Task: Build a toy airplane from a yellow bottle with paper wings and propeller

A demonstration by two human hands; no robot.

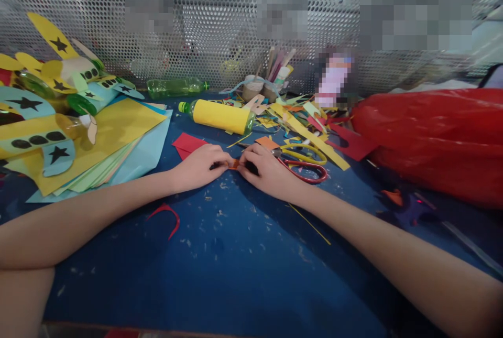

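A small orange-brown piece of paper [234, 164] spans the gap between my hands, mostly hidden by the fingers. My left hand [202, 169] pinches its left end and my right hand [269, 170] pinches the other. Just behind my left hand lies a red paper piece [187, 144]. Scissors with red and yellow handles [308, 169] rest beside my right hand, their blades partly covered by it. An orange paper square [267, 142] sits just beyond the right knuckles. Farther back, a green bottle wrapped in yellow paper [220, 116] lies on its side.
Bottle airplanes [43, 139] and stacked coloured paper [129, 120] occupy the left. Paper scraps [294, 118], cups of sticks [253, 86] and a green bottle [176, 86] line the back. A red plastic bag [436, 139] and glue gun [416, 207] are right. A red scrap [173, 213] lies in front.
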